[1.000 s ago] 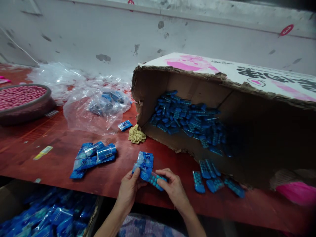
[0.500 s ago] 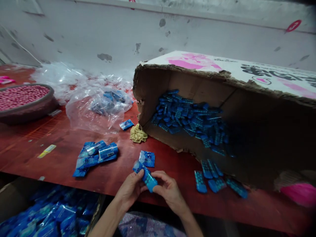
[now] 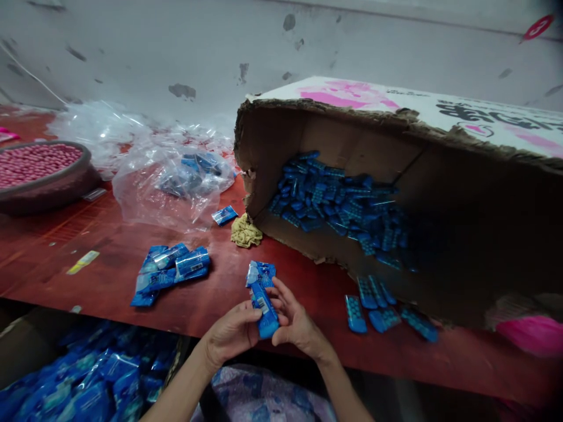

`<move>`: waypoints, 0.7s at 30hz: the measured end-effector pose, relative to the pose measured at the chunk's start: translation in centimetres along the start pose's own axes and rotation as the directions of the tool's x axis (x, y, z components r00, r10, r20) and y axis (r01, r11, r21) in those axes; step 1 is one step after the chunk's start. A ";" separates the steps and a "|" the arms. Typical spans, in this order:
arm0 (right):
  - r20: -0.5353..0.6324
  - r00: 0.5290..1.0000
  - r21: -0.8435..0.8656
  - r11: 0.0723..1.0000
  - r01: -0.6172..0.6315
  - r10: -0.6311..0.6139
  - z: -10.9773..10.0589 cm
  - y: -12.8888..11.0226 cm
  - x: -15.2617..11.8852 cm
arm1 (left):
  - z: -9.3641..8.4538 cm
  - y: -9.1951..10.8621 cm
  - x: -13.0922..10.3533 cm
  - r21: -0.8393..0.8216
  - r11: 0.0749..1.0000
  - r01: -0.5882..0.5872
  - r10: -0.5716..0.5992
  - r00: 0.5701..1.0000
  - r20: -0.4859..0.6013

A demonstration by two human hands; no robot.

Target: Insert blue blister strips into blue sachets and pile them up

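Observation:
A slim blue packet (image 3: 265,316) with a white barcode label on its near face is between my hands above the table's front edge. My left hand (image 3: 235,331) grips it from the left, thumb on the face and fingers underneath. Around its right and lower edge is my right hand (image 3: 303,331), thumb at the bottom corner, index finger raised and the other fingertips partly hidden. Flat on the table just behind lies another blue wrapper (image 3: 265,271), partly covered by the held packet's upper end. To the left rests a small pile of blue packets (image 3: 173,269).
A torn-edged cardboard box (image 3: 281,246) lies on its side at right, holding many blue blister-like packs (image 3: 325,193); several spill out. A crumpled yellow cloth (image 3: 246,230), clear plastic bags (image 3: 145,199) and a bowl (image 3: 85,176) of pink beads occupy the table. Below left, blue packets (image 3: 88,375) fill a container.
The packet between my hands has been turned over, from its beaded side to its barcode side. My right fingers have loosened and lifted a little. The view has tilted slightly downward.

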State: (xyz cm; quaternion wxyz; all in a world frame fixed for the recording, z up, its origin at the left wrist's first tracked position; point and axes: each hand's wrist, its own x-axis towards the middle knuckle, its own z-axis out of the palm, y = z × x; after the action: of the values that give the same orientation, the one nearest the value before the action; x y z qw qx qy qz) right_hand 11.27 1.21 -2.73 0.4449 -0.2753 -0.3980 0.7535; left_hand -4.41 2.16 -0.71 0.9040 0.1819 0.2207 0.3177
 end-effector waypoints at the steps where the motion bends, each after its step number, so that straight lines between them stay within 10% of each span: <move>1: 0.007 1.000 0.006 1.000 -0.009 0.009 0.1 -0.1 0.0 | 0.0 0.0 0.0 -0.004 1.000 0.007 -0.007 1.000 0.022; 21: -0.007 0.996 -0.183 0.980 0.084 -0.087 0.1 0.1 -0.7 | 0.7 -2.9 0.4 -0.098 0.988 -0.119 0.107 0.986 -0.126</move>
State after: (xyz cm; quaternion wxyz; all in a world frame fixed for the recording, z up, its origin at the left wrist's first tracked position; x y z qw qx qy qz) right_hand 11.48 0.51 -2.67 0.4528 -0.3031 -0.4733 0.6921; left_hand -2.34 0.21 -1.57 0.8779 0.1267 0.2470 0.3902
